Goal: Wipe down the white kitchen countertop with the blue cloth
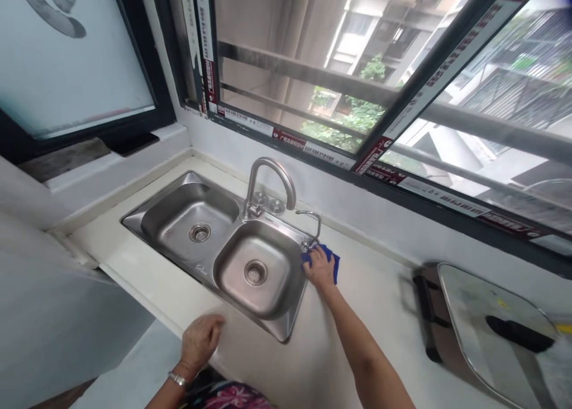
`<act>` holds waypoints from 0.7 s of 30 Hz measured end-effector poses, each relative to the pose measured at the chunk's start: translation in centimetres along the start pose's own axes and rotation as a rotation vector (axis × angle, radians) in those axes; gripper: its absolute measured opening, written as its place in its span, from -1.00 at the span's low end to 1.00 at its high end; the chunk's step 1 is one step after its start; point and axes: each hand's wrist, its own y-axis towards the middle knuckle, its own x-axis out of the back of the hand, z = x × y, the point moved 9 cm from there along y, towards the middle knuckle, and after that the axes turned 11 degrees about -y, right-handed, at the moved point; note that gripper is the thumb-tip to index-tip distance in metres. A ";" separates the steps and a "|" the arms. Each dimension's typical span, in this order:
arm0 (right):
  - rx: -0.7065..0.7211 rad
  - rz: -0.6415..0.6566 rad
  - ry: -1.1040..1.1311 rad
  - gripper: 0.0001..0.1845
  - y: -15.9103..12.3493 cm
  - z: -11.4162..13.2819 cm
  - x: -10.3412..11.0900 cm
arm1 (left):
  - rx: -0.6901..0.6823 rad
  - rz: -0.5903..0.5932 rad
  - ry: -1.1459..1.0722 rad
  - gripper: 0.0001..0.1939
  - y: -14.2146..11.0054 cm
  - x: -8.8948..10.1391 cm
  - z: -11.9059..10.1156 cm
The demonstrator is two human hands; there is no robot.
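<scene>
A blue cloth (330, 263) is bunched under my right hand (320, 267), whose fingers press it at the right rim of the steel double sink (206, 273). Just beyond those fingers, a small thin faucet (319, 223) rises from the sink's back right corner. My left hand (202, 339) is curled into a loose fist at the counter's front edge, with nothing visible in it. Between the two bowls, at the back, stands a larger curved faucet (273, 164). Both bowls show a round drain strainer (255, 272).
A brown electric pan with a glass lid (473, 325) sits on the counter (366, 302) at the right. Behind the sink runs a window frame (286, 136) above a low wall. A dark flat object (136, 144) lies on the ledge at the left.
</scene>
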 end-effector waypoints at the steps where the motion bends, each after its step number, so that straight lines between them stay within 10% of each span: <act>1: 0.017 -0.008 -0.007 -0.64 -0.8 0.5 0.2 | 0.009 0.006 -0.006 -0.71 -0.1 -0.1 0.1; 11: 0.053 -0.095 -0.027 -0.51 -12.6 2.1 1.7 | -0.023 -0.008 -0.036 -0.72 -0.5 -0.2 0.9; 17: -0.165 -0.059 -0.077 -0.43 -22.4 -3.4 2.4 | -0.070 0.000 -0.019 -0.71 0.0 -0.3 1.0; 21: -0.417 -0.060 -0.124 -0.42 -24.2 -9.0 2.9 | -0.063 0.023 -0.001 -0.70 0.4 -0.6 1.6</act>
